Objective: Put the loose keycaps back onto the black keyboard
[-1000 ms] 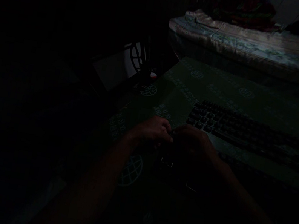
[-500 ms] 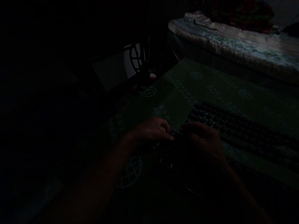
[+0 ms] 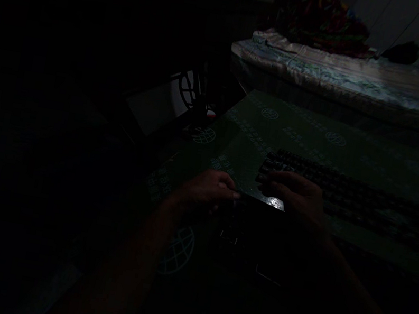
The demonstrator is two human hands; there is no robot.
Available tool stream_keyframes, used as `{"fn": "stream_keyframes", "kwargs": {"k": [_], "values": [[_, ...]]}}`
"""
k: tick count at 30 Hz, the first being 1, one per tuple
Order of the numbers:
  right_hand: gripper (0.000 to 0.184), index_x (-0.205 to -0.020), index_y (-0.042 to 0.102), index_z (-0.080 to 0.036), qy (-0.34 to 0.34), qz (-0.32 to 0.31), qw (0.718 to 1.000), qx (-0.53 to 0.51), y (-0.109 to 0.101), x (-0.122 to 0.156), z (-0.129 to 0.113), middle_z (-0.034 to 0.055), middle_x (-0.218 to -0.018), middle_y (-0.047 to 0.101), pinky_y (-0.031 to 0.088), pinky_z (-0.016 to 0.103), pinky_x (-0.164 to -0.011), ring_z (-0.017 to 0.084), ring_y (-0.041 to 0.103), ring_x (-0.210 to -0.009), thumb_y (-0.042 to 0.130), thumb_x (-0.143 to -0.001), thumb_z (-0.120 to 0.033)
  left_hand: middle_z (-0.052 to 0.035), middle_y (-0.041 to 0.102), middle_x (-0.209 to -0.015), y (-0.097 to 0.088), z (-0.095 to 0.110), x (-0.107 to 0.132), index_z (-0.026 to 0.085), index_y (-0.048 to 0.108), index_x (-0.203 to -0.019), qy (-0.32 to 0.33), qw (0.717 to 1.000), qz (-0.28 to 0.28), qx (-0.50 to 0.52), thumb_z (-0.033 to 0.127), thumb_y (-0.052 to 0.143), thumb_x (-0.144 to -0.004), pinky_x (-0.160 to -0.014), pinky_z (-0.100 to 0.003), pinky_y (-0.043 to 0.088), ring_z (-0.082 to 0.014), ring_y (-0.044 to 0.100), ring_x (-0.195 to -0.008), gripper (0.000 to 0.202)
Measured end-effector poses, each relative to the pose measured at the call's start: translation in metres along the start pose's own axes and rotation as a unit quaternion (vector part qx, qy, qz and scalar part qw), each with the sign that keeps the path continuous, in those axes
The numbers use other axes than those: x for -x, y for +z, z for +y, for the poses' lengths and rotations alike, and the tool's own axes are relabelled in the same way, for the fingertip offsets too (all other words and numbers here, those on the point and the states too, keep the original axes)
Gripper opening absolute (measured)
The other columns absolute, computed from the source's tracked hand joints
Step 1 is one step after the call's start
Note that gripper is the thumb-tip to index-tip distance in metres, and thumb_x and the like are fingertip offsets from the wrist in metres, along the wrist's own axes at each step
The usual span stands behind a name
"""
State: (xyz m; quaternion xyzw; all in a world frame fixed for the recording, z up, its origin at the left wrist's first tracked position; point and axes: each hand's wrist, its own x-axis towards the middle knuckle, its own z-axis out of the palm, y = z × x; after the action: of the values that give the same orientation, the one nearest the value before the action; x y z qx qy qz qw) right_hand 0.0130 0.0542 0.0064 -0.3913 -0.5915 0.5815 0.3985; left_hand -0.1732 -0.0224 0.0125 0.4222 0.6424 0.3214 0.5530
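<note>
The scene is very dark. My left hand is closed at the far left corner of a dark, flat piece, its thumb lying on the edge. What this piece is I cannot make out, though a few pale lines show on it. My right hand is curled over the left end of a black keyboard-like panel with rows of keys. Its fingertips are close together by the end keys, and anything between them is too dark to see. The panel lies just beyond the dark piece.
Both lie on a green board printed with white globe marks and lettering. A bed-like pad with a pale patterned cover stands behind, with a heap of red cloth on it. A dark frame stands at the left.
My right hand has moved right, away from my left hand, uncovering a shiny edge between them. My left hand stays at the dark piece. The view has tilted up slightly.
</note>
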Motion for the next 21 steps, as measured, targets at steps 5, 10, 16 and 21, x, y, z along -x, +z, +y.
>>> {"fn": "stream_keyframes", "kwargs": {"k": [5,10,16,21], "values": [[0.018,-0.076,0.069,-0.016,0.005,0.011,1.000,-0.009,-0.0047,-0.0029,-0.0015,0.0050,-0.073,0.070,0.053,0.033,-0.065,0.018,0.066,-0.066,0.069,-0.062,-0.026,0.0076,0.049,-0.055,0.0021,-0.0009,-0.0009,0.016,0.056,-0.085,-0.005,1.000,0.015,-0.023,0.030,0.070,-0.063,-0.039,-0.020,0.035,-0.0072,0.045,-0.040,0.029],[0.020,-0.076,0.069,-0.015,0.014,0.007,1.000,-0.008,-0.0036,-0.0043,0.0024,0.0045,-0.071,0.070,0.052,0.031,-0.060,0.017,0.065,-0.060,0.069,-0.060,-0.028,0.0086,0.050,-0.055,0.0064,-0.0016,-0.0019,0.016,0.055,-0.083,-0.001,0.999,0.021,-0.037,0.023,0.070,-0.059,-0.043,-0.020,0.033,-0.0070,0.045,-0.044,0.029],[0.017,-0.074,0.070,-0.015,0.013,-0.026,0.998,0.054,-0.0013,-0.0031,0.0021,0.0032,-0.071,0.068,0.049,0.028,-0.059,0.015,0.063,-0.060,0.065,-0.063,-0.027,0.0082,0.050,-0.056,0.0039,-0.0005,-0.0018,0.016,0.057,-0.084,-0.006,1.000,0.003,-0.030,0.027,0.071,-0.059,-0.045,-0.021,0.033,-0.0079,0.045,-0.046,0.030],[0.019,-0.075,0.070,-0.015,0.006,-0.035,0.996,0.079,-0.0028,-0.0037,0.0021,0.0044,-0.073,0.069,0.049,0.029,-0.060,0.016,0.063,-0.063,0.063,-0.064,-0.028,0.0088,0.046,-0.054,0.0046,-0.0009,-0.0017,0.016,0.057,-0.085,-0.006,0.998,0.017,-0.052,0.029,0.070,-0.059,-0.045,-0.021,0.031,-0.0081,0.043,-0.046,0.032]]}}
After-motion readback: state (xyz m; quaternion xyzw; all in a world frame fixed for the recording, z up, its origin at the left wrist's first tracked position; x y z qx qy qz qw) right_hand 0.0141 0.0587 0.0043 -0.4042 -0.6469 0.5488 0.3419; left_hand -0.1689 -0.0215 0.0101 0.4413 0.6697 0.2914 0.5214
